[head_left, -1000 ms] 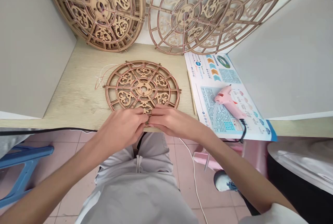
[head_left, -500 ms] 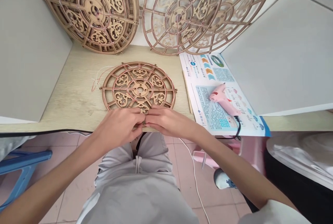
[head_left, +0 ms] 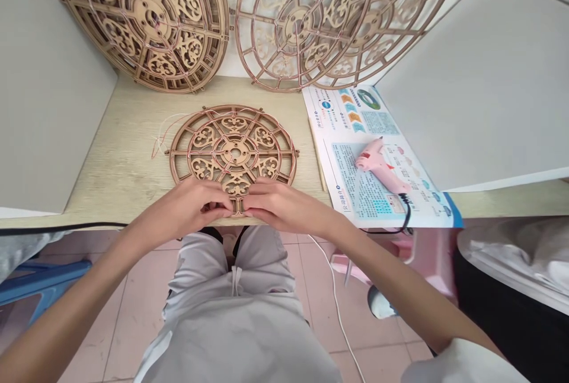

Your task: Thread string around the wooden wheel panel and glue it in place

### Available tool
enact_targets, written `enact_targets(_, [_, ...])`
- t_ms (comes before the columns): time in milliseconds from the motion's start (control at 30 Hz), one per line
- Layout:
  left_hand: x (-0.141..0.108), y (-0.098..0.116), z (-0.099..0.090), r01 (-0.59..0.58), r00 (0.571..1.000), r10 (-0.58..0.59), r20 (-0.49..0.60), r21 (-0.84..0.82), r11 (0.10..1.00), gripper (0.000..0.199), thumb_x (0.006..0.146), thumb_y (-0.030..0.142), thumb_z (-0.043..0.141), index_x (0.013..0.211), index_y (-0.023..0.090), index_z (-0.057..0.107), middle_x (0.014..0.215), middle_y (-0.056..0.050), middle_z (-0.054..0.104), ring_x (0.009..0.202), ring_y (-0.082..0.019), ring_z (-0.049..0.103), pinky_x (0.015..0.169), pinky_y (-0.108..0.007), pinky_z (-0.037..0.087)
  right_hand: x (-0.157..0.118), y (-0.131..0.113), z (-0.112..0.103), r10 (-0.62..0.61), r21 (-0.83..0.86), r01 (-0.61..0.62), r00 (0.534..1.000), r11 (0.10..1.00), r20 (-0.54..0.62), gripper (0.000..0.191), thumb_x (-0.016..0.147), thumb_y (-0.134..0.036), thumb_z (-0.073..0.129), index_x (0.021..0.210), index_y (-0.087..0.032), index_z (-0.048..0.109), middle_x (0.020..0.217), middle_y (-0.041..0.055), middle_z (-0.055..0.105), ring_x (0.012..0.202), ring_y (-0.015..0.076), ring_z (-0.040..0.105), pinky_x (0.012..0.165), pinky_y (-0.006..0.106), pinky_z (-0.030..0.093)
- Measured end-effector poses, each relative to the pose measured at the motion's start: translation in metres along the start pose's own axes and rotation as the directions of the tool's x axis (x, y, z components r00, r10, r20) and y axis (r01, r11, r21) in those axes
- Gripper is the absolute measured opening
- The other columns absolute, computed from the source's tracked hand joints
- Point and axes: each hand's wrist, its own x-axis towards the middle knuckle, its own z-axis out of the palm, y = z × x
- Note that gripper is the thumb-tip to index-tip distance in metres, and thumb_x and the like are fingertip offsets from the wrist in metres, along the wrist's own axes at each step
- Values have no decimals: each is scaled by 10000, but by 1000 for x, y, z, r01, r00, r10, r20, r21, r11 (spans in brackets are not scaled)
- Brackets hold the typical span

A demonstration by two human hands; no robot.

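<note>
A round brown openwork disc [head_left: 235,174] with scroll cut-outs lies flat on the table in front of me. Thin pinkish wire [head_left: 160,140] and white wire run along its rings, with loose ends curling off its left side. At the disc's near rim, my left hand [head_left: 189,206] has thumb and fingers pinched together, left of a rim spoke. My right hand [head_left: 287,206] is pinched just right of that spoke. The fingertips hide whatever lies between them. A short gap with bare rim shows between the hands.
Several similar discs [head_left: 151,15] lean stacked at the back left, and more openwork discs [head_left: 297,26] lean at the back right. A pink glue gun [head_left: 382,169] rests on a printed sheet [head_left: 344,193]. Grey panels flank the table [head_left: 113,193]. Another person's clothing [head_left: 524,264] shows at right.
My hands have moved apart, the left one leftward, uncovering a bit of the near rim between them. The view has shifted slightly; the disc lies as before.
</note>
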Motion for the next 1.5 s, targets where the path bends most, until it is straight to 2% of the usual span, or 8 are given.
enact_targets(133, [1,0,3,20,1000,-20,-13,21,1000,118,942,210,636,893,202,743,848,24,710,765,-108,634,727,-212,405,1,-1,-1,10,47,-10,1000,999,-8,215,1021,-151,489,856,-153,627,786,15,536,768,156,465,756,288,367])
enact_targets(300, [2,1,5,50,999,-51,11,121,991,150,950,208,597,834,190,692,842,12,672,789,-133,608,715,-251,389,3,-3,-1,90,146,-86,996,986,-20,209,985,-135,544,784,-159,595,760,10,544,761,158,476,737,283,370])
enact_targets(500, [3,-5,7,18,1000,-18,13,13,1000,112,930,188,639,836,200,698,780,40,659,730,-106,586,705,-230,368,2,-6,1,147,210,-132,987,969,-59,203,967,-127,582,768,-165,574,743,-7,533,751,153,468,749,282,362])
enact_targets(700, [2,4,10,93,995,-91,-39,57,994,135,915,167,615,780,177,607,802,17,636,766,-138,565,694,-250,352,1,-8,10,170,239,-131,974,962,-152,214,954,-143,635,758,-158,552,728,-19,506,753,141,443,743,268,332])
enact_targets(967, [2,5,11,100,995,-99,-32,59,993,117,916,153,595,802,179,609,825,15,636,782,-147,556,710,-260,352,1,-9,18,239,279,-180,951,943,-195,256,923,-167,686,725,-162,523,680,-39,476,711,129,417,728,268,309])
enact_targets(1200, [2,0,11,80,996,-79,-37,15,997,114,915,172,632,801,178,625,805,30,637,773,-130,551,706,-238,342,5,-16,17,281,291,-218,940,932,-194,234,880,-99,621,690,-170,505,663,-40,494,690,129,412,744,274,300])
enact_targets(1333, [3,-5,9,66,998,-66,-1,-12,998,103,917,209,672,817,191,656,774,54,646,730,-109,549,692,-227,336,6,-20,19,327,299,-257,921,919,-212,225,829,-77,615,662,-170,497,663,-28,492,715,139,403,748,269,294])
enact_targets(1500, [6,0,5,74,997,-75,23,30,997,97,903,170,663,809,191,662,777,52,645,723,-114,549,679,-234,331,6,-23,23,342,310,-265,912,913,-228,213,811,-83,594,662,-167,466,660,-28,469,709,136,380,759,277,279])
